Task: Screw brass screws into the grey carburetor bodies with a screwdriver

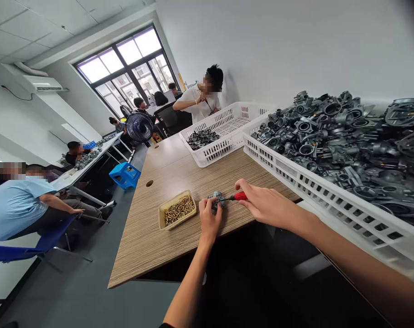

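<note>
On the wood-grain table [142,246], my left hand [209,218] has its fingers closed round a small grey metal casting [215,196]. My right hand [261,204] grips the red handle of a screwdriver [240,196]. The screwdriver's dark shaft points left and its tip meets the casting; the exact contact spot is too small to make out. Just left of my left hand stands a cream-coloured tray [162,220] of small brass-coloured screw-like pieces [179,210].
A white crate [296,177] heaped with metal castings [340,141] stands close on the right. Behind it, another white crate [210,160] holds fewer castings. A co-worker [202,102] sits at the far end. A blue stool [125,175] and a fan [139,127] stand beyond the table.
</note>
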Available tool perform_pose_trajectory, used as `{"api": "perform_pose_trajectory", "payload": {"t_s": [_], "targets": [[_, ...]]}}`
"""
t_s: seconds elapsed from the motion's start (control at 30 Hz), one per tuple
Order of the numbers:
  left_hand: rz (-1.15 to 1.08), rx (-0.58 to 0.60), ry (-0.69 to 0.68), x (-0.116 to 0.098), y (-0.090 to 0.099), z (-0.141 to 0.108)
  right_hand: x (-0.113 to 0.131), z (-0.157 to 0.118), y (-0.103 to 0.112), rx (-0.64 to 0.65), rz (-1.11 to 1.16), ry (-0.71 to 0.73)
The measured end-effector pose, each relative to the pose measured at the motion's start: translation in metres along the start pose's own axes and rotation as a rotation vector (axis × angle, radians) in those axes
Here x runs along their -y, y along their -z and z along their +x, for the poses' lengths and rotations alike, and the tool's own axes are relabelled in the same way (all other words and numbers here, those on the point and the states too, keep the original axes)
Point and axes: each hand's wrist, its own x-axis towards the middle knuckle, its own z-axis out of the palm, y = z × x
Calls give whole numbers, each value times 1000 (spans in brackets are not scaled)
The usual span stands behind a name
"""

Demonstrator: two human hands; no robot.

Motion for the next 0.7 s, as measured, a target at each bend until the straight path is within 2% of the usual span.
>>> {"api": "perform_pose_trajectory", "payload": {"t_s": [0.1,0.23,0.33,0.5,0.7], "targets": [[-9,7,11,-1,2,0,9,1,-1,19,-108,-32],[4,7,13,-2,3,1,19,6,-5,-17,-330,-220],[2,6,8,-2,3,1,18,9,-8,-32,-366,-306],[-3,-2,-1,-2,3,1,2,12,-2,-28,-286,-350],[0,-68,7,-3,1,0,-39,22,-9,-139,-174,-474]]}}
